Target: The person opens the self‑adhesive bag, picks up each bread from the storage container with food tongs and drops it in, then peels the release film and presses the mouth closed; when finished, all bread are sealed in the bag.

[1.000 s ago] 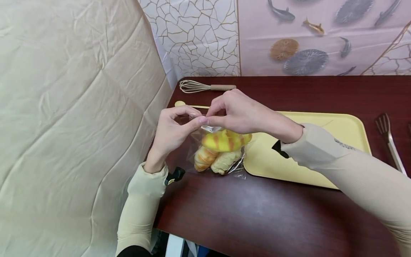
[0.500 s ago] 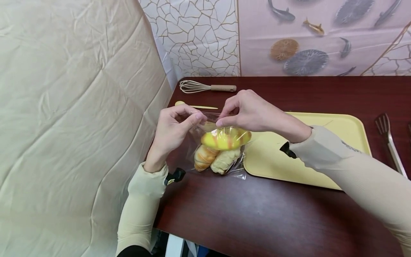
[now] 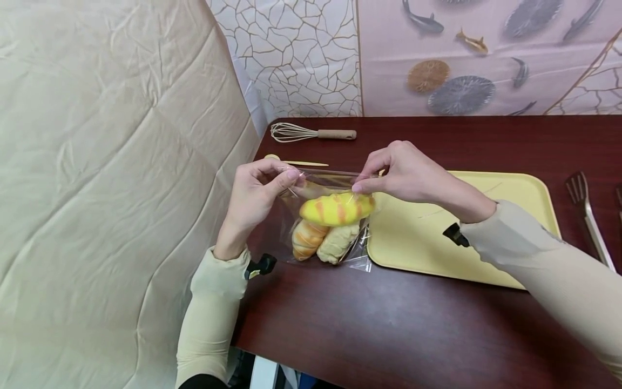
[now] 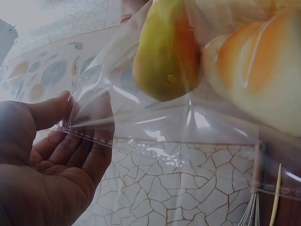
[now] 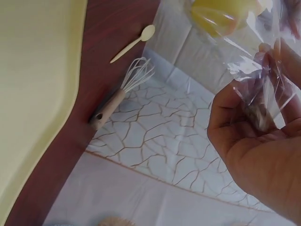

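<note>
A clear plastic bag [image 3: 320,181] holds three bread pieces: a yellow striped roll [image 3: 337,209] on top, an orange-brown striped roll [image 3: 309,240] below left and a pale knobbly bun [image 3: 338,243] below right. My left hand [image 3: 259,193] pinches the bag's upper left corner between thumb and fingers. At the upper right corner, my right hand [image 3: 405,174] pinches the film, and the top edge stretches between the two hands. In the left wrist view the bag's seam runs across my left hand [image 4: 70,150]. Crumpled film gathers in my right hand [image 5: 258,117] in the right wrist view.
A yellow tray [image 3: 486,227] lies right of the bag, under my right forearm. Behind are a whisk [image 3: 316,133] and a small cream spoon [image 3: 301,162]. A metal fork [image 3: 589,216] lies at the far right. A quilted cloth [image 3: 121,189] borders the table's left side.
My right hand has moved right, away from my left hand, spreading the bag's top edge wide. The left hand has barely moved, and the bread has shifted only slightly.
</note>
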